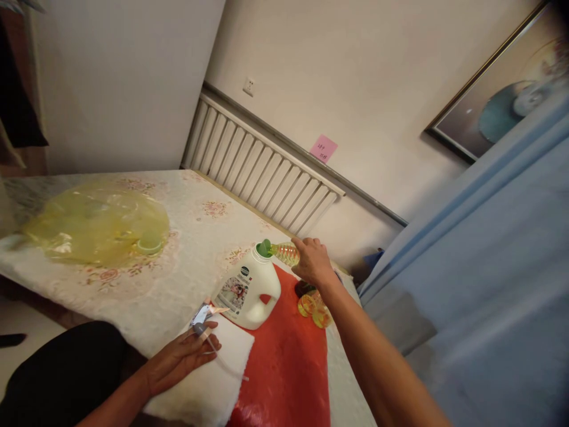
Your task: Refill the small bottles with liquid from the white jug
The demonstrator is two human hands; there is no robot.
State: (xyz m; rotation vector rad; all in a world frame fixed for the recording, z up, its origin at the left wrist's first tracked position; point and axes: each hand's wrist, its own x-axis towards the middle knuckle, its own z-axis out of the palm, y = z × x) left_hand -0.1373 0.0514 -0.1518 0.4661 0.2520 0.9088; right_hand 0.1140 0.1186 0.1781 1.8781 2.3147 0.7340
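My right hand is closed round a small clear plastic bottle of yellowish liquid, tipped on its side with its mouth at a green funnel. The funnel sits in the neck of a white detergent jug that stands upright on a red mat. My left hand lies flat on a white cloth, fingers stretched out, with a small clip-like device and a thin tube on one finger. It holds nothing.
A yellow plastic bag with a green cap lies at the table's far left. Orange-yellow glass items sit on the mat behind my right arm. A radiator lines the wall; blue fabric fills the right.
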